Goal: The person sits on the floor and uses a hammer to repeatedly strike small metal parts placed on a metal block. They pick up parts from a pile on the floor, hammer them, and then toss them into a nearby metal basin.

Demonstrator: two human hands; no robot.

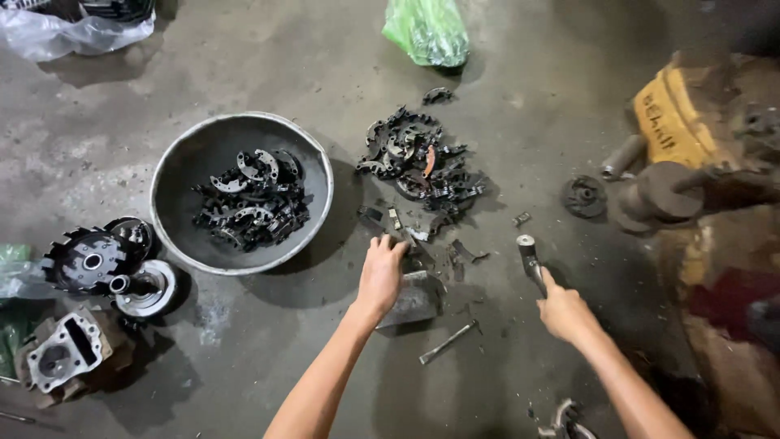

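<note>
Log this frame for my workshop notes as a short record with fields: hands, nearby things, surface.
Left hand: fingers down on small dark scraps beside a metal block
Right hand: gripping a hammer, head raised
Bowl: round, metal, holds dark curved parts
Loose pile: similar curved parts on the floor
Rod: lying between the arms
Floor: grey concrete, stained
Green bag: at the top edge

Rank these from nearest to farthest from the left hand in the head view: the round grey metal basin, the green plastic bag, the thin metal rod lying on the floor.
From the left hand:
1. Thin metal rod, lying just below and right of it.
2. Round grey metal basin, to its upper left, holding dark curved parts.
3. Green plastic bag, far off at the top edge.
</note>
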